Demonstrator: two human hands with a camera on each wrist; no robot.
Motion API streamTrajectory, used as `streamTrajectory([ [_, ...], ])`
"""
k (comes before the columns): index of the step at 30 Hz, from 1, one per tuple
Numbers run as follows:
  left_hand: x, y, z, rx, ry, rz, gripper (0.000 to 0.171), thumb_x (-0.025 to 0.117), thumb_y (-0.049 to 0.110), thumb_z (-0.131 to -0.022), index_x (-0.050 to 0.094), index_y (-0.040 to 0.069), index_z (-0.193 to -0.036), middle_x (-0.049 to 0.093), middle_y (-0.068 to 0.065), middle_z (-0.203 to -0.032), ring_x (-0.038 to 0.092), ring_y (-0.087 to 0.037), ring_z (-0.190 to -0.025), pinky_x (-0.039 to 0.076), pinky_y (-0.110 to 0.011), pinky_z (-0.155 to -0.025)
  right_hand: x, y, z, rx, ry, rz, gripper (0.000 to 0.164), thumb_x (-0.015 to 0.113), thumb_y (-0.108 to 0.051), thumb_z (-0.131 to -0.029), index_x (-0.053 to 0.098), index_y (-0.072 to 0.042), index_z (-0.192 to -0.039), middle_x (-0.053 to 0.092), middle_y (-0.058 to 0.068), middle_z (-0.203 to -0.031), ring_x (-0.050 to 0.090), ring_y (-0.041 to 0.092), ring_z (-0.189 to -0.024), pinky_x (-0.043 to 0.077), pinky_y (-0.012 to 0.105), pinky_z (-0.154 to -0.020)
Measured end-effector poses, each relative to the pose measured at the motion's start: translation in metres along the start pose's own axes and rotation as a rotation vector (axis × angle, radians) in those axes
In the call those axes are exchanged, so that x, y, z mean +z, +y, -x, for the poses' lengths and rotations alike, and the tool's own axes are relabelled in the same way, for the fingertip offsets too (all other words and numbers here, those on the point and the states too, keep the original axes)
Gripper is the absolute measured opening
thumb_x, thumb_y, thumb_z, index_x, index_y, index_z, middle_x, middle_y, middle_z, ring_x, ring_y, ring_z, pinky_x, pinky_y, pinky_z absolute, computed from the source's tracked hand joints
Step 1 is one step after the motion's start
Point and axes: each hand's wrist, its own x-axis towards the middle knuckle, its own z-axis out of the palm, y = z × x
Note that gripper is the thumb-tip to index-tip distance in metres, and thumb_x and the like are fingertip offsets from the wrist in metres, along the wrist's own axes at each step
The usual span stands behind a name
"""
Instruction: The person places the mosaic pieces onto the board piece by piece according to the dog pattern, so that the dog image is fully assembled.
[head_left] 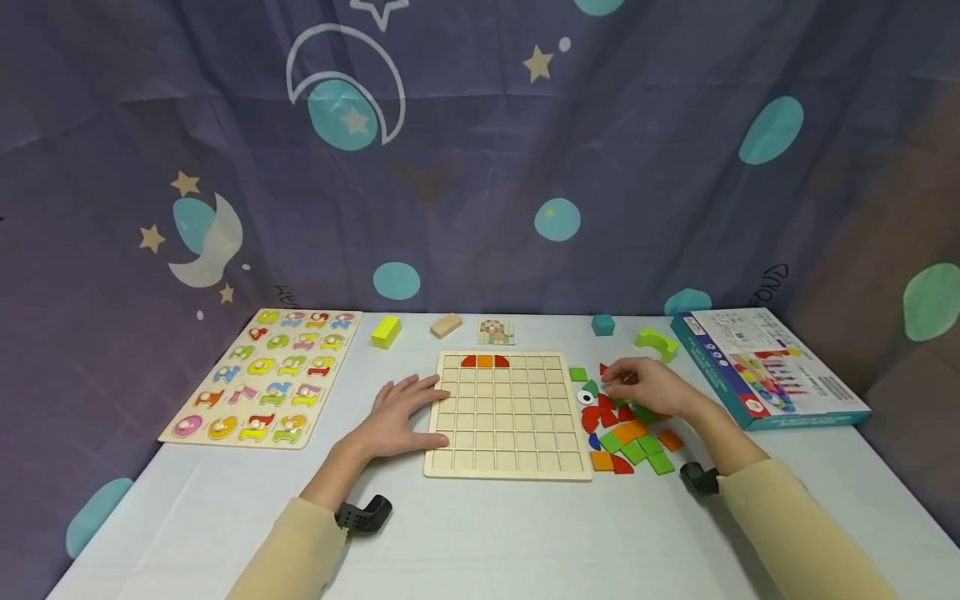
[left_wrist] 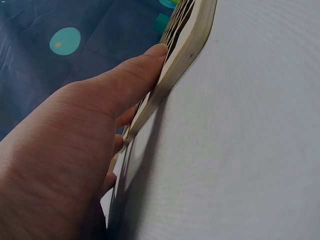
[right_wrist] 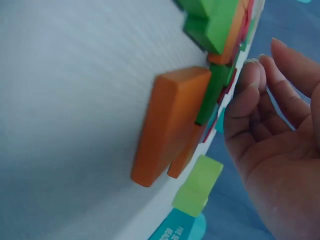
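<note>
My left hand [head_left: 399,419] rests on the left edge of a wooden grid board [head_left: 504,421], fingers spread. In the left wrist view the thumb [left_wrist: 135,72] touches the board's rim. In the board's top row, an orange square [head_left: 485,361] sits between two red curved pieces [head_left: 502,362]. My right hand [head_left: 648,387] hovers over a pile of flat pieces right of the board, fingers loosely bent. No piece shows between its fingers in the right wrist view. A small red piece [head_left: 603,368] appears near its fingertips. The pile has green squares [head_left: 662,463], orange pieces [right_wrist: 170,125] and red quarter-rounds [head_left: 622,465].
A number puzzle board [head_left: 262,379] lies at the left. Along the back are a yellow block [head_left: 386,332], a plain wooden block [head_left: 446,326], a patterned card [head_left: 497,332], a teal block [head_left: 603,325] and a green arch [head_left: 657,342]. A flat box [head_left: 772,367] lies at the right.
</note>
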Motion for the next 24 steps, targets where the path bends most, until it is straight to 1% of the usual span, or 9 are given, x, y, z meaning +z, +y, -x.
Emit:
streamTrajectory([
  [7,0.0,0.0,0.0,0.0,-0.001,-0.003,0.075,0.077,0.057,-0.08,0.058,0.021,-0.143,0.035,-0.005,-0.161,0.02,-0.036,-0.15,0.004,-0.063,-0.117,0.009,-0.002,-0.001,0.027,-0.026,0.061,0.019,0.073,-0.014,-0.093,0.069,-0.005,-0.109,0.061,0.004,-0.091,0.055,0.022,-0.087,0.053,0.03,-0.077],
  [10,0.0,0.0,0.0,-0.004,-0.004,-0.005,0.075,0.076,0.058,-0.081,0.057,0.022,-0.143,0.035,-0.004,-0.161,0.02,-0.035,-0.15,0.003,-0.062,-0.117,0.01,-0.004,-0.001,0.038,-0.043,0.077,0.019,0.074,-0.012,-0.092,0.069,-0.004,-0.109,0.06,0.005,-0.091,0.054,0.022,-0.087,0.054,0.031,-0.078],
  [19,0.001,-0.001,0.0,-0.009,-0.007,-0.001,0.075,0.077,0.057,-0.081,0.057,0.022,-0.144,0.034,-0.003,-0.161,0.019,-0.035,-0.151,0.003,-0.062,-0.117,0.013,-0.011,-0.001,0.076,-0.061,0.105,0.021,0.075,-0.011,-0.092,0.068,-0.002,-0.109,0.06,0.006,-0.092,0.054,0.022,-0.088,0.054,0.031,-0.079],
  [24,0.0,0.0,0.0,-0.006,-0.002,0.002,0.075,0.077,0.057,-0.081,0.057,0.022,-0.144,0.035,-0.003,-0.161,0.019,-0.035,-0.15,0.003,-0.062,-0.117,0.015,-0.011,-0.001,0.069,-0.052,0.094,0.018,0.075,-0.009,-0.092,0.066,-0.004,-0.107,0.059,0.007,-0.093,0.054,0.023,-0.089,0.054,0.032,-0.08],
])
